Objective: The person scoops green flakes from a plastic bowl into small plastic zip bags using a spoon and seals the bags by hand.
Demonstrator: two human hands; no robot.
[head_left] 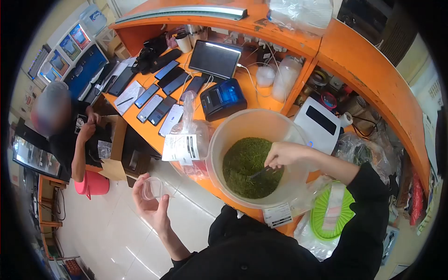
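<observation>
My left hand point(153, 205) is closed around a small clear plastic cup point(152, 188), held out over the floor to the left of the desk. Inside a large translucent tub point(219, 126) lies a bed of green shredded leaf-like stuff point(245, 161). My right hand point(287, 155) reaches over the tub's right side, its fingers wrapped round the handle of a dark spoon or scoop point(259, 174). The tip of that tool is down in the green stuff. Beside the tub on the left is a clear plastic bag with a white label point(180, 148).
Several phones point(162, 110), a tablet point(214, 59) and a blue-black printer point(224, 99) crowd the orange desk. A white device point(313, 125) and a green tray point(322, 223) are to the right. At left, another person point(65, 126) handles something by a cardboard box point(116, 135).
</observation>
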